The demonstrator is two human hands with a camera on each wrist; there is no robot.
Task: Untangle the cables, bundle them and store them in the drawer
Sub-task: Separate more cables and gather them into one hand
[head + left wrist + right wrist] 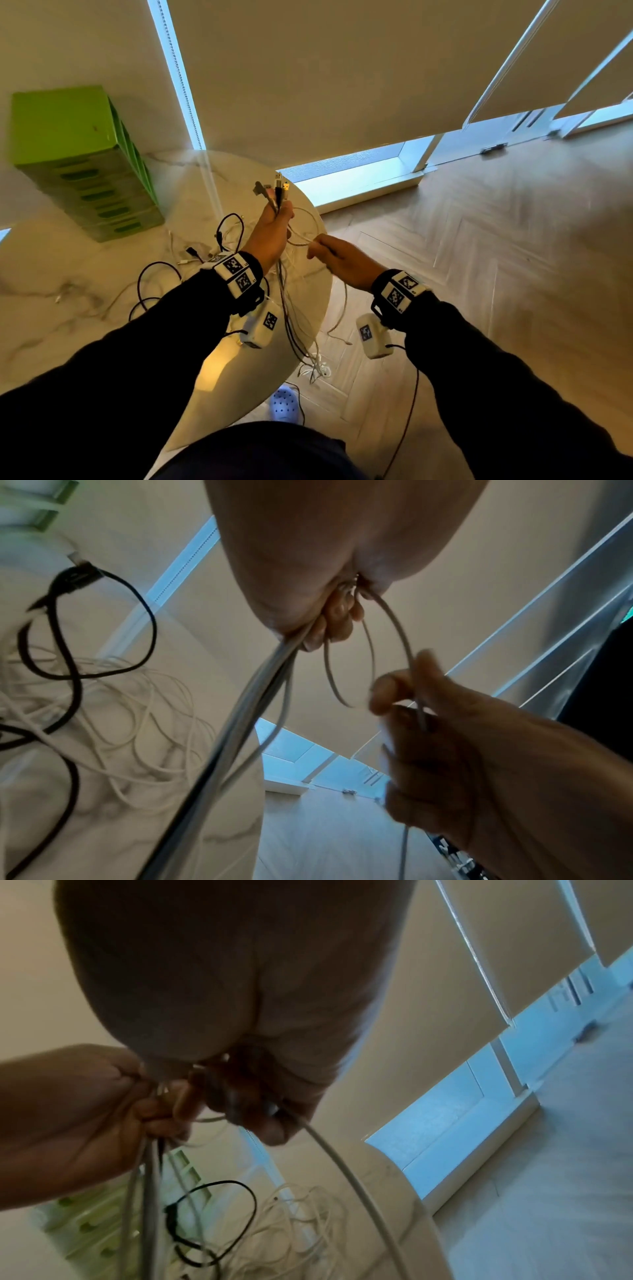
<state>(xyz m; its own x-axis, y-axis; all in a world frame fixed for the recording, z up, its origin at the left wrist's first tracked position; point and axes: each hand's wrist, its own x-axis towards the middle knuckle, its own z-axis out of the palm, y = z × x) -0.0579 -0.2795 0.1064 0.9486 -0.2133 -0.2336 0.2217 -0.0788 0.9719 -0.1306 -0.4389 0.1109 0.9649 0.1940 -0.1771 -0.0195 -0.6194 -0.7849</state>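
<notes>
L hand (270, 236) fist wrapped round cable bundle (284, 294), plugs (277, 186) sticking up above fingers, rest hanging below past table (85, 308) edge. R hand (342, 260) pinching one grey cable (400, 631) just beside L fingers. More cables (154, 284) loose on table, green drawer unit (78, 161) beyond.

no legible text, labels or numbers

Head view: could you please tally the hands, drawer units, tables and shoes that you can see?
Hands: 2, the left hand and the right hand
Green drawer unit: 1
Table: 1
Shoe: 1
Total: 5
The cables are too tangled to count.
</notes>
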